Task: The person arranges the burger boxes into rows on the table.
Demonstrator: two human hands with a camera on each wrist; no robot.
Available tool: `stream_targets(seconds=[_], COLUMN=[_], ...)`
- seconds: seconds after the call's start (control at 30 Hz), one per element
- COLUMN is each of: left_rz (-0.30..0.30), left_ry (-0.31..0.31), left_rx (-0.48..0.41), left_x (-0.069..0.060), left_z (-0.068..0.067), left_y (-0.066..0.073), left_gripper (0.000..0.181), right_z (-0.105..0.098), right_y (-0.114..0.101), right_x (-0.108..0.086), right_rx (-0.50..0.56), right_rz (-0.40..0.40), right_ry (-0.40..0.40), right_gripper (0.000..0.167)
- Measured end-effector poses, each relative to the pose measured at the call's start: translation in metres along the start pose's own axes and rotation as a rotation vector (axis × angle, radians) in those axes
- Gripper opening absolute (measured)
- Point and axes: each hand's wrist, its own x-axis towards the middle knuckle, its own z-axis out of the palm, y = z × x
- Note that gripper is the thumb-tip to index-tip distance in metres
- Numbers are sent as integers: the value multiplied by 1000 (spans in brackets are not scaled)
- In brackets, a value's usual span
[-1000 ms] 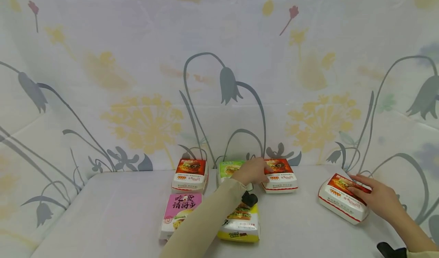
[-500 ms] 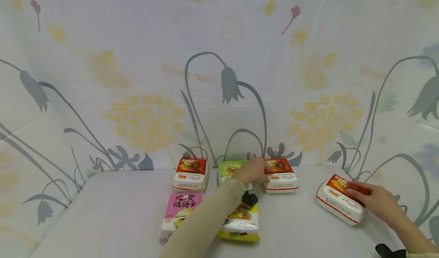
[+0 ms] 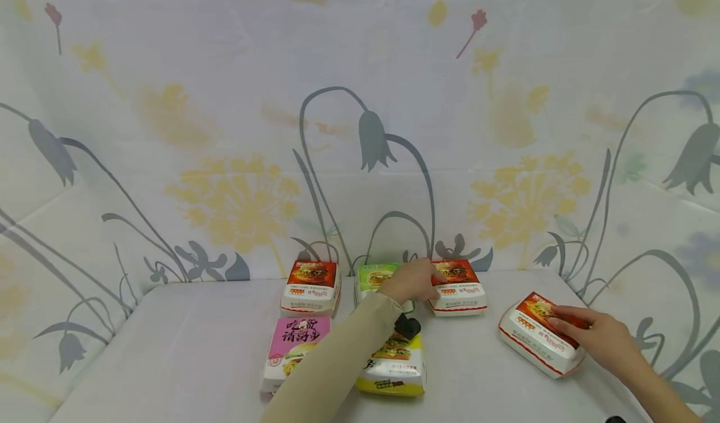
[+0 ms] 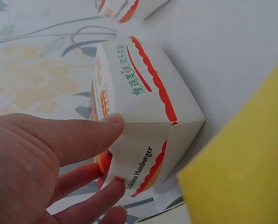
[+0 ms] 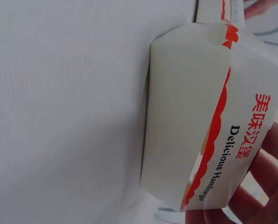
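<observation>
Several hamburger boxes lie in head view. My left hand (image 3: 410, 281) reaches to the left end of a red-and-white hamburger box (image 3: 460, 292) in the back row. In the left wrist view its thumb and fingers (image 4: 85, 205) hold the corner of that box (image 4: 143, 98). At the right, my right hand (image 3: 602, 338) grips another red-and-white hamburger box (image 3: 537, 342), which sits at an angle on the white surface. The right wrist view shows fingers along the upper edge of this box (image 5: 190, 107), partly hidden behind it.
A red-topped box (image 3: 310, 285) and a green-topped box (image 3: 375, 278) share the back row, close to the patterned cloth (image 3: 360, 129). Nearer stand a pink box (image 3: 295, 348) and a yellow box (image 3: 396, 370), both partly behind the left sleeve (image 3: 337, 354).
My right hand has moved left and slightly nearer with its hamburger box. The left hand stays at its box, and the other boxes have not moved.
</observation>
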Motion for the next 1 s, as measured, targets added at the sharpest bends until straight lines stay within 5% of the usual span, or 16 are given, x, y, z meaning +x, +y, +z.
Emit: stream_targets(seconds=[0.33, 1.0], left_rz=[14, 76], left_ry=[11, 35], left_rx=[2, 48], left_x=[-1, -5], left_z=[-3, -4], left_y=[0, -3], left_gripper=[39, 40], right_z=[20, 44], right_y=[-29, -74], right_x=[-18, -36], right_rx=[24, 56], right_rz=[-15, 30], right_ry=[95, 107], right_gripper=[66, 66])
